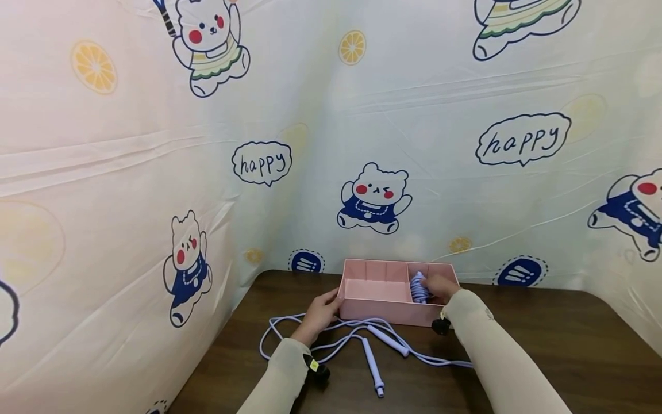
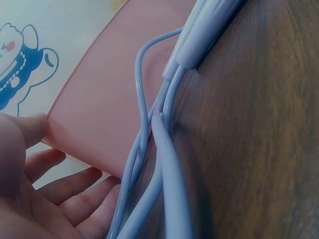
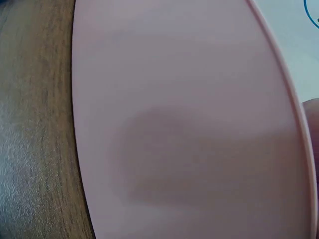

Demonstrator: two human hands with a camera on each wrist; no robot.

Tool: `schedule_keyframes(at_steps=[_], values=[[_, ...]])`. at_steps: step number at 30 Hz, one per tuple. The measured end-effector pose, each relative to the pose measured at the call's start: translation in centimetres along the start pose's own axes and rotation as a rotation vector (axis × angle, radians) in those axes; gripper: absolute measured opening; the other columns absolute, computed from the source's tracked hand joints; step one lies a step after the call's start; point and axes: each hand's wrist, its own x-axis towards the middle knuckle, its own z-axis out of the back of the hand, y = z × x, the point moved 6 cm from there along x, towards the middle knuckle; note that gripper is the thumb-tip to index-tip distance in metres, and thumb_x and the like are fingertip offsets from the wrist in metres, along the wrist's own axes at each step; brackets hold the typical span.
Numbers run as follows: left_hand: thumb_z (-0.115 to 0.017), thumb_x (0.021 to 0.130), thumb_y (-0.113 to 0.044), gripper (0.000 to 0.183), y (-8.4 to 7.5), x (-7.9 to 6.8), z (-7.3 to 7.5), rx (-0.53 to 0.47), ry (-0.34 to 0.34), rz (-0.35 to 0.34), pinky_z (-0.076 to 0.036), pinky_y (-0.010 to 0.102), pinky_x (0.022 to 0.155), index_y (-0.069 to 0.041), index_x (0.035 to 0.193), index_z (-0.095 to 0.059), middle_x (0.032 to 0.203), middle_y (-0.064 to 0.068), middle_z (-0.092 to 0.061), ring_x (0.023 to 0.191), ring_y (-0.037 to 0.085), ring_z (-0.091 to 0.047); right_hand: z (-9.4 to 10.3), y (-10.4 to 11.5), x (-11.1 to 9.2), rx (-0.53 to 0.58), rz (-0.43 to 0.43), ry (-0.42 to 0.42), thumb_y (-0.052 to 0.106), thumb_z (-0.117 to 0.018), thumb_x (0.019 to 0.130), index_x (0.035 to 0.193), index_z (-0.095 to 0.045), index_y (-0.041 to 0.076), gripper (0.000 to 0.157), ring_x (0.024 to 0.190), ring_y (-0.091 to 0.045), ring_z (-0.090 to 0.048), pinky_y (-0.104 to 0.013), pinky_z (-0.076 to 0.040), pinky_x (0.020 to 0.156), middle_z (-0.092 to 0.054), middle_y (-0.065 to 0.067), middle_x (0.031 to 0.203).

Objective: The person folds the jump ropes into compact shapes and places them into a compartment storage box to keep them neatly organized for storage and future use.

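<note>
A pink two-compartment box (image 1: 384,313) stands on the table. My left hand (image 1: 319,315) touches its left front corner; in the left wrist view the thumb lies at the rim and the loosely spread fingers reach along the end wall. A coiled bundle of lavender cord (image 1: 419,287) sits in the right compartment. My right hand (image 1: 439,286) reaches in over the front wall and holds the bundle at its right side, fingertips partly hidden. In the right wrist view the front wall (image 3: 189,74) hides most of that hand.
A lavender jump rope lies in loose loops before the box, its two handles (image 1: 372,367) on the table and its cord (image 2: 174,189) running under my left wrist and toward my right forearm. The left compartment (image 1: 377,289) shows its bare floor. A printed curtain (image 1: 310,115) hangs behind and left.
</note>
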Motion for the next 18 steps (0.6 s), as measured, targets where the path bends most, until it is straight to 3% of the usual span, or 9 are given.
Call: schedule_keyframes(at_steps=[6,11,18], values=[[-0.052,0.101,-0.037,0.051,0.03,0.02,-0.06,-0.016,0.011,-0.010,-0.053,0.044,0.084,-0.010,0.145,-0.047,0.141,0.018,-0.048,0.116,0.033,-0.056,-0.03,-0.05,0.01,-0.041,-0.008,0.005,0.018,-0.047,0.100,0.113,-0.055,-0.012,0.034,0.087,-0.029,-0.054,-0.037,-0.048,0.075,-0.055,-0.017,0.095],[-0.054,0.097,-0.046,0.060,0.08,0.03,0.03,-0.022,0.016,-0.012,-0.053,0.045,0.084,-0.010,0.145,-0.046,0.141,0.019,-0.049,0.114,0.032,-0.056,0.03,0.15,-0.25,-0.068,-0.005,0.008,0.032,-0.045,0.103,0.119,-0.054,-0.011,0.047,0.089,-0.029,-0.053,-0.039,-0.046,0.076,-0.055,-0.017,0.096],[-0.054,0.097,-0.047,0.061,0.02,0.04,0.05,-0.026,0.021,-0.020,-0.052,0.046,0.085,-0.009,0.145,-0.046,0.140,0.018,-0.050,0.113,0.032,-0.057,0.36,0.17,-0.69,-0.050,-0.015,0.008,0.028,-0.052,0.100,0.121,-0.054,-0.012,0.045,0.087,-0.029,-0.055,-0.041,-0.049,0.077,-0.057,-0.017,0.095]])
